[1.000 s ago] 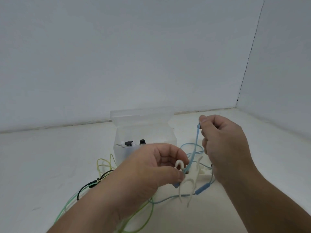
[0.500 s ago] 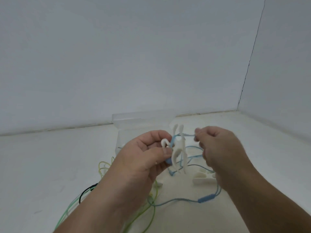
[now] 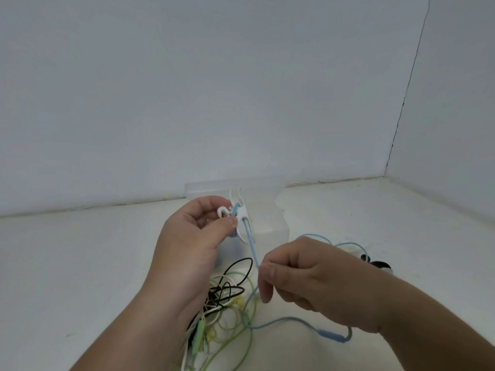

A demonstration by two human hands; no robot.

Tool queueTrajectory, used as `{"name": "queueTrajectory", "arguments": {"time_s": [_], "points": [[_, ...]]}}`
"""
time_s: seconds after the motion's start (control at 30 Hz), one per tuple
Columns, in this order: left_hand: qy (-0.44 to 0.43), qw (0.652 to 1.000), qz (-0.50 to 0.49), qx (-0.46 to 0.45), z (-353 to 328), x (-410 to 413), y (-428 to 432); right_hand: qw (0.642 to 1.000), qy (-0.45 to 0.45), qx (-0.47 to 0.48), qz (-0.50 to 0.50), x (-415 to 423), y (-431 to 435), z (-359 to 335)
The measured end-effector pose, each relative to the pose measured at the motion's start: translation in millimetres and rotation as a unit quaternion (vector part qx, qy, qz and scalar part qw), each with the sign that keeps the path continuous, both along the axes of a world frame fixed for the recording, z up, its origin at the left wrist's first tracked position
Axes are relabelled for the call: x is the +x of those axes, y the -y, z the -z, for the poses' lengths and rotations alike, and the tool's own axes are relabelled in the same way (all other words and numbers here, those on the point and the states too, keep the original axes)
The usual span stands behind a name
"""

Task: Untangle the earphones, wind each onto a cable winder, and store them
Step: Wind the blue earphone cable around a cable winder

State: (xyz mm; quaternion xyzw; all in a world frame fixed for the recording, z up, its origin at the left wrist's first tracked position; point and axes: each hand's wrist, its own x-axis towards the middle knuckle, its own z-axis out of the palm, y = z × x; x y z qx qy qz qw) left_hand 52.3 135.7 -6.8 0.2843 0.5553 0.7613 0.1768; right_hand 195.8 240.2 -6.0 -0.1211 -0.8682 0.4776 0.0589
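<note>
My left hand (image 3: 192,236) pinches a white cable winder (image 3: 239,215) held up in front of the clear box. A blue earphone cable (image 3: 251,249) runs from the winder down to my right hand (image 3: 302,274), which pinches it between thumb and fingers. The rest of the blue cable loops on the table, its inline remote (image 3: 330,336) lying near my right wrist. A tangle of green, black and white earphone cables (image 3: 227,301) lies below my left hand.
A clear plastic storage box (image 3: 270,218) with its lid open stands behind my hands. Something black and white (image 3: 377,265) lies right of my right hand. White walls meet in a corner at the right.
My right hand has moved down and toward me, drawing the blue cable taut below the winder. My left hand has kept its hold on the winder and shifted slightly left.
</note>
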Motion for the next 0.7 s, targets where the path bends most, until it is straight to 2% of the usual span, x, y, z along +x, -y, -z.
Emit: {"name": "queueTrajectory", "arguments": {"time_s": [0.07,0.17,0.27,0.3,0.4,0.47,0.57,0.7], "points": [[-0.045,0.999,-0.007,-0.022,4,1,0,0.999,-0.017,-0.022,-0.029,2,2,-3],[-0.122,0.990,-0.008,-0.068,8,2,2,0.996,-0.086,-0.004,-0.015,3,3,-7],[-0.203,0.973,0.014,-0.109,10,2,4,0.982,-0.168,-0.078,0.042,6,-3,-9],[-0.234,0.964,0.021,-0.126,11,2,4,0.977,-0.185,-0.092,0.060,8,-4,-10],[-0.340,0.920,0.031,-0.193,16,6,2,0.962,-0.227,-0.047,0.142,9,-7,-11],[-0.338,0.915,0.061,-0.211,18,10,1,0.943,-0.256,-0.023,0.211,9,-12,-10],[-0.270,0.934,0.139,-0.187,19,10,0,0.918,-0.271,0.017,0.289,7,-18,-8],[-0.219,0.938,0.231,-0.134,16,14,0,0.909,-0.272,-0.032,0.313,3,-21,-4]]}}
